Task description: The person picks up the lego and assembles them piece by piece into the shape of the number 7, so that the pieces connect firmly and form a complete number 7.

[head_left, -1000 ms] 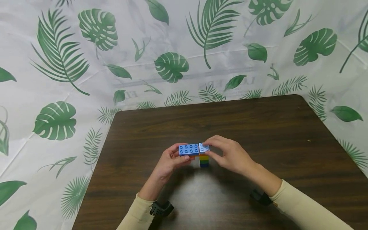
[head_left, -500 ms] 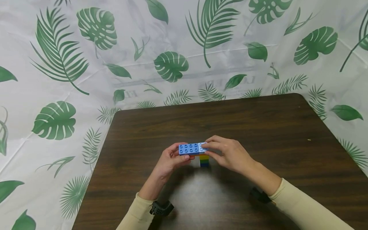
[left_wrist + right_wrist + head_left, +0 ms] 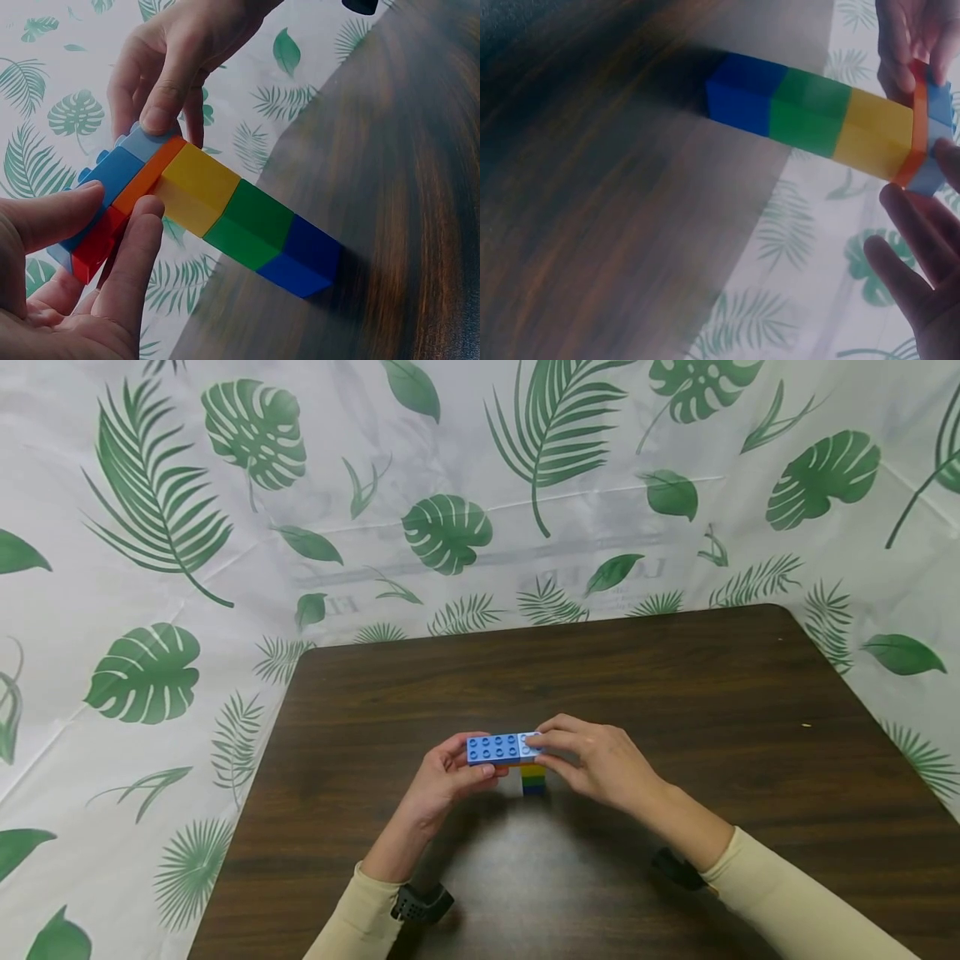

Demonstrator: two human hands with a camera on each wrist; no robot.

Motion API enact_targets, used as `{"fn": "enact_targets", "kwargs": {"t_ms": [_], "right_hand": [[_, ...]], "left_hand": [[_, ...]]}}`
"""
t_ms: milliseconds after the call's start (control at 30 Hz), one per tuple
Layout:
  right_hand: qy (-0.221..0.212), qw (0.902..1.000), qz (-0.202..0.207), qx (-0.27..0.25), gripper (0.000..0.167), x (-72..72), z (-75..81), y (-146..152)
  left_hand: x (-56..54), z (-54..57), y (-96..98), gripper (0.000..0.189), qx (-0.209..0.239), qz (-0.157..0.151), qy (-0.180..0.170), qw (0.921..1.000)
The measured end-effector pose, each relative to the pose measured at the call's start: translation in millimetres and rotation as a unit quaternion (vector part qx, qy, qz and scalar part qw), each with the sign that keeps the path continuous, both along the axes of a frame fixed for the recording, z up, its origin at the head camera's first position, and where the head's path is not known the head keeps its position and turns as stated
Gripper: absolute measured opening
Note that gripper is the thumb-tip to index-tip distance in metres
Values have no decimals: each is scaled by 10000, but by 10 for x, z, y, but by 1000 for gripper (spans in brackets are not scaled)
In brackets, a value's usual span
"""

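A tower of toy building bricks stands upright on the table: a dark blue brick (image 3: 301, 256) at the bottom, then a green brick (image 3: 249, 223) and a yellow brick (image 3: 199, 187). Across its top runs a thin orange brick (image 3: 147, 176), reaching out to the left. On that lie a long blue brick (image 3: 492, 748) and, flush against its right end, a light blue brick (image 3: 528, 745). My left hand (image 3: 448, 778) grips the overhanging end, thumb against the blue brick and fingers under a red brick (image 3: 96, 244). With fingertips and thumb, my right hand (image 3: 600, 758) pinches the light blue brick.
The dark wood-grain table (image 3: 360, 860) ends at a leaf-patterned white curtain (image 3: 360, 560) behind and at the sides. Black wrist devices sit on both forearms, the left one (image 3: 422, 903) close over the tabletop. A tiny pale speck (image 3: 806, 725) lies at the right.
A narrow orange gap between the long blue brick and the light blue brick has closed; the light blue brick shifted slightly left under my right fingers. My left hand stayed in place.
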State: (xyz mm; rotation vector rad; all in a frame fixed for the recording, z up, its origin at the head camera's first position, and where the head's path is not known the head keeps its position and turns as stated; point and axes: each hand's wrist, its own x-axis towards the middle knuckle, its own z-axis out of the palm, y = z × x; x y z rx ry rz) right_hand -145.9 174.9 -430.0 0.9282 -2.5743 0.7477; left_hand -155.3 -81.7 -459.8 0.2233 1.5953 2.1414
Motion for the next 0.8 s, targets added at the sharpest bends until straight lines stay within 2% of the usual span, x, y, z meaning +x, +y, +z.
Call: {"fn": "enact_targets", "kwargs": {"t_ms": [233,500,667,800], "right_hand": [[-44,9997,50,-231,33,-2,-62,22],[-385,9976,238,-528,49,-25,-126,58],[-703,9916,370,-1024,48,-80,-165,47],[-1063,9849,336,-1326,45,-109,-189,47]], "left_hand": [[5,15,-27,44,-198,113,39,9997],[-8,41,-78,44,-482,624,-31,9969],[-36,46,-62,42,-435,965,65,9944],[-58,37,-42,41,-384,1011,90,9941]]}}
